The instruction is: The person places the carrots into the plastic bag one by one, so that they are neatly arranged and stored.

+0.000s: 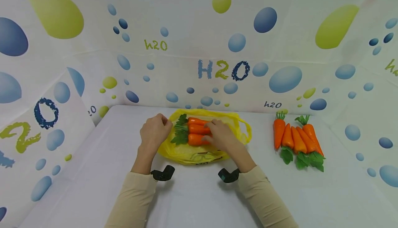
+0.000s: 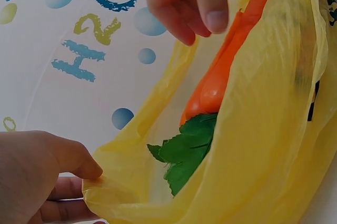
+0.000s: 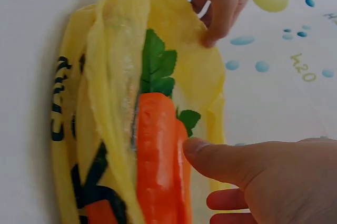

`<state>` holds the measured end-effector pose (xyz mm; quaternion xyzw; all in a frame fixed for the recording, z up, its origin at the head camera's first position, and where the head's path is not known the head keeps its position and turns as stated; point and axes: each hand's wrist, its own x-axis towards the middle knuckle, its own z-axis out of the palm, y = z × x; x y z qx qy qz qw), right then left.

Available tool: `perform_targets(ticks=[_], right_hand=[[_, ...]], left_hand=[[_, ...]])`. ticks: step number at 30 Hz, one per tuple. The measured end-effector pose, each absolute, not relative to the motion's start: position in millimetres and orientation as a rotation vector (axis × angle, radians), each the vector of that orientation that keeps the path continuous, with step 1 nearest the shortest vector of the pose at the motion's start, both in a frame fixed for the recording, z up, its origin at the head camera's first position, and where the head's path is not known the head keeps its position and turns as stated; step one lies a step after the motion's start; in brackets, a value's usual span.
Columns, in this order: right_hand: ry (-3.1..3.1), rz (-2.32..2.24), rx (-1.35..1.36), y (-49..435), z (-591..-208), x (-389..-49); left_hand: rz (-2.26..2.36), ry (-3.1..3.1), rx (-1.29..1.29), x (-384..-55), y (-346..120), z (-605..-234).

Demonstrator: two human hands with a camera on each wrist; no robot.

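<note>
Carrots (image 1: 197,129) lie crosswise, leaves (image 1: 181,130) leftward (left hand (image 1: 154,130) pinches yellow bag (image 1: 177,155); right hand (image 1: 222,135) empty, fingers parted).

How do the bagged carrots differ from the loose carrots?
Three bagged carrots show; the loose carrots number five. The bagged carrots lie crosswise, leaves to the left; the loose carrots lie roughly front to back, leaves at either end. The bagged carrots rest in the yellow bag, the loose carrots on the table. Both groups are orange with green leaves.

A white backdrop (image 1: 192,31) printed with blue and green bubbles (image 1: 265,20) and "H2O" lettering (image 1: 222,69) rises behind a white table (image 1: 199,200).
</note>
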<state>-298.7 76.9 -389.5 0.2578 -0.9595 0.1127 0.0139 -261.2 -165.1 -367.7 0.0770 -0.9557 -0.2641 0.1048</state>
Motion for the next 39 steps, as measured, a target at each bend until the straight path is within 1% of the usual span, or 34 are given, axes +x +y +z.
perform_targets(ticks=[19, 26, 39], right_hand=[[-2.791, 0.646, 0.554, 112, -360, -301], [-2.671, 0.717, 0.471, 129, -358, -305], [-2.669, 0.793, 0.345, 152, -356, -312]], left_hand=[[-0.742, -2.813, 0.232, -263, -166, -369], [-0.740, -2.815, 0.228, -263, -165, -368], [-0.743, -2.820, 0.244, -263, -164, -369]])
